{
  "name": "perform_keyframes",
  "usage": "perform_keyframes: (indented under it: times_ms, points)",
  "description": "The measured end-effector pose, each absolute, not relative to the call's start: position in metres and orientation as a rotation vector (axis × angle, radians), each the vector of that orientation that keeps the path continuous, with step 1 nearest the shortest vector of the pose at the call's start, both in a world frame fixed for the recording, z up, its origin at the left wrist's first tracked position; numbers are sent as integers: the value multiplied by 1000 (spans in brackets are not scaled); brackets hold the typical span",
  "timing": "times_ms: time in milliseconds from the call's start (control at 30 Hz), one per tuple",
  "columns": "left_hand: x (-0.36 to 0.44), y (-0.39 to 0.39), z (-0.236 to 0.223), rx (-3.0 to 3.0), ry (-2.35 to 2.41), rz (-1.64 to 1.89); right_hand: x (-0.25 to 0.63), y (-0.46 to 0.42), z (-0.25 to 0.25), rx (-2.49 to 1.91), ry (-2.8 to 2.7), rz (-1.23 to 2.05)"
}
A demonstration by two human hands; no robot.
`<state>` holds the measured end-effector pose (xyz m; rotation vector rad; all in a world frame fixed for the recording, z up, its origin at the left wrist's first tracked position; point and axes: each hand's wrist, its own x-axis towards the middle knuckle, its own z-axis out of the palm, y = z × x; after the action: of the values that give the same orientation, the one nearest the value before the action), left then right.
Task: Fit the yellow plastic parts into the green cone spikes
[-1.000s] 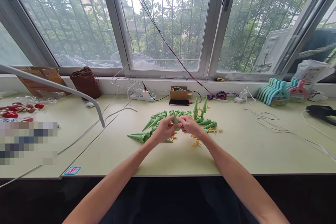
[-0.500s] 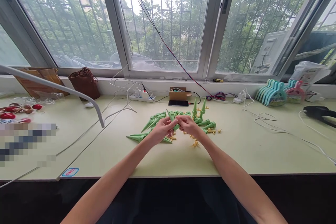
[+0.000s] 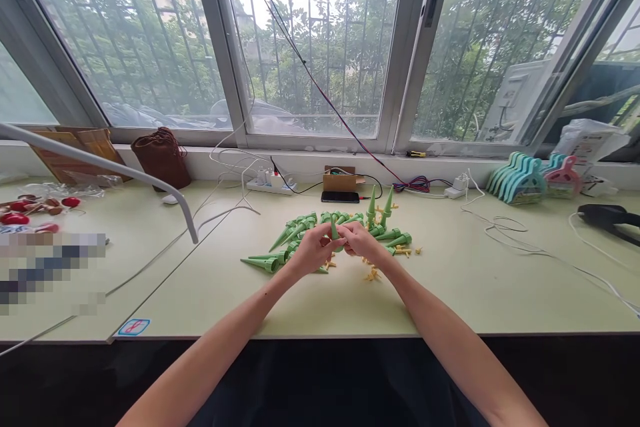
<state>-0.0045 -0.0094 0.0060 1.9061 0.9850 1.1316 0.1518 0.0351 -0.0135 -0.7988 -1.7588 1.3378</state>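
Note:
A green plastic watering spike (image 3: pixel 335 228) points upward between my two hands over the table. My left hand (image 3: pixel 314 247) has its fingers closed around the spike's lower part. From the other side, my right hand (image 3: pixel 358 240) pinches at the wide end of the same spike; whether a small part is also in its fingertips is hidden. Behind and beside the hands lie several more green spikes (image 3: pixel 296 227). Two spikes (image 3: pixel 371 205) stand upright at the back right of the pile. Small yellow plastic pieces (image 3: pixel 372 274) are scattered among and in front of them.
A black phone (image 3: pixel 340 197) lies behind the pile, before a small cardboard box (image 3: pixel 339 180). A power strip (image 3: pixel 271 185) sits left of it. Teal hangers (image 3: pixel 517 177) stand at right, with white cables (image 3: pixel 510 227) nearby. A grey curved arm (image 3: pixel 175 190) crosses the left side.
The spike in my hands has turned from leaning left to nearly upright. My left hand has rolled with it, while my right hand has barely moved.

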Motion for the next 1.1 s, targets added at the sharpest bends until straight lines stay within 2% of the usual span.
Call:
perform_keyframes:
  times_ms: [367, 733, 1100]
  points:
    - [-7, -7, 6, 1816, 891, 1098, 151, 22, -1, -710, -1613, 1471]
    - [-7, -10, 16, 1385, 781, 1012, 153, 20, -2, -575, -1704, 1301]
    - [-8, -10, 12, 1750, 939, 1086, 152, 26, -5, -825, -1800, 1143]
